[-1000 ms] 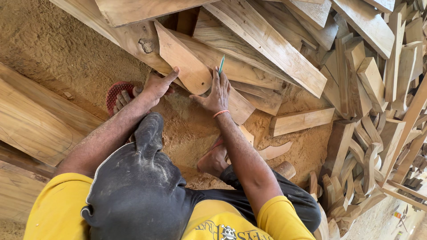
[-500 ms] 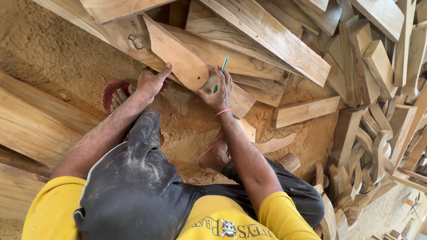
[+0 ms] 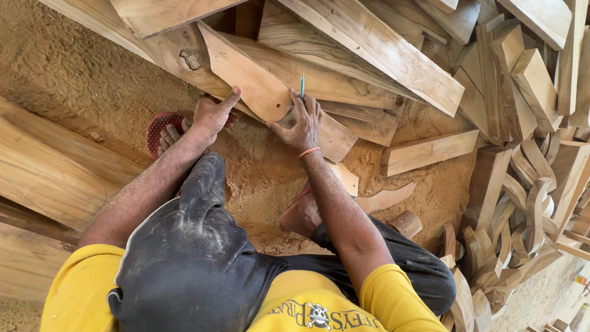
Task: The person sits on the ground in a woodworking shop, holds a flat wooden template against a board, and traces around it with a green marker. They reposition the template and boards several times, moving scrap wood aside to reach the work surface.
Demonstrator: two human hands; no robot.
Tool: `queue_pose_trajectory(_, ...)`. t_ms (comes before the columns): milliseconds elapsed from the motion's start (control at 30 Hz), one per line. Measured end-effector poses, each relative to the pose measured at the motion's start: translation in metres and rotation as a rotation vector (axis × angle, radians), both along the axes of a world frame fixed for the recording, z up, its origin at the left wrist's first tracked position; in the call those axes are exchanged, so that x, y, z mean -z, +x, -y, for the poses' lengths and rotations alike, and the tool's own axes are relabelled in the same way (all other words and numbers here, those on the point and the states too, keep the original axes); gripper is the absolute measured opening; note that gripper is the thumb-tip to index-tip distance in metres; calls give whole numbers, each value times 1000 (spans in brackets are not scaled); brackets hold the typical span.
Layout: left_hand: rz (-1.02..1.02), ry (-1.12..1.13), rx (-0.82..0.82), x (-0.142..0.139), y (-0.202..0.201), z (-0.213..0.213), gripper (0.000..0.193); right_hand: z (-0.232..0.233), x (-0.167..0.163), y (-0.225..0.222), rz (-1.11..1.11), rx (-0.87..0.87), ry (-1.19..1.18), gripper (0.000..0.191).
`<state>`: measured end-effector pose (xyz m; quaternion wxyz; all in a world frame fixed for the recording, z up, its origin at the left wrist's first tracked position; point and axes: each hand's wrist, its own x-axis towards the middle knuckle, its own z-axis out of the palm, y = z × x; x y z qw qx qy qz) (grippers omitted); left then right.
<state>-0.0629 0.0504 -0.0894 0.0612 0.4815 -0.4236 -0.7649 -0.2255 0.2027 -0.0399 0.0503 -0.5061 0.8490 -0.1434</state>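
A curved flat wooden piece (image 3: 246, 74) lies slanted on a long knotted plank (image 3: 178, 52). My left hand (image 3: 212, 115) rests at the lower left edge of that piece, fingertips pressed on it. My right hand (image 3: 302, 126), with an orange band on its wrist, grips a green pencil (image 3: 302, 86). The pencil stands upright against the lower right end of the curved piece. Both my forearms reach up from the bottom of the view, past my dark-clothed knee (image 3: 190, 258).
Planks and boards (image 3: 381, 55) are stacked across the top. Several curved cut pieces (image 3: 522, 203) are heaped at the right. Broad planks (image 3: 49, 166) lie at the left on sawdust-covered ground (image 3: 80, 74). One foot wears a red sandal (image 3: 158, 130), and my other foot (image 3: 301, 215) sits below my right hand.
Both hands stay on the curved piece with almost no movement. The pencil remains at the piece's right end. The view has drifted slightly.
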Motion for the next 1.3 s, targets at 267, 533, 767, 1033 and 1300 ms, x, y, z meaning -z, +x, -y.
queue_pose_trajectory(267,0,-17,-8,-3,2,3,80,1,3,0,0,-9,8,109)
queue_pose_trajectory(533,-39,-25,-9,-7,1,4,84,3,1,3,41,31,41,109)
queue_pose_trajectory(767,2,-27,-8,0,-1,3,85,3,3,0,23,19,55,108)
queue_pose_trajectory(1033,360,-421,503,-19,23,5,60,2,2,-1,-8,15,57,108)
queue_pose_trajectory(1300,393,-1798,679,-23,-20,5,69,2,-5,1,-9,20,69,108)
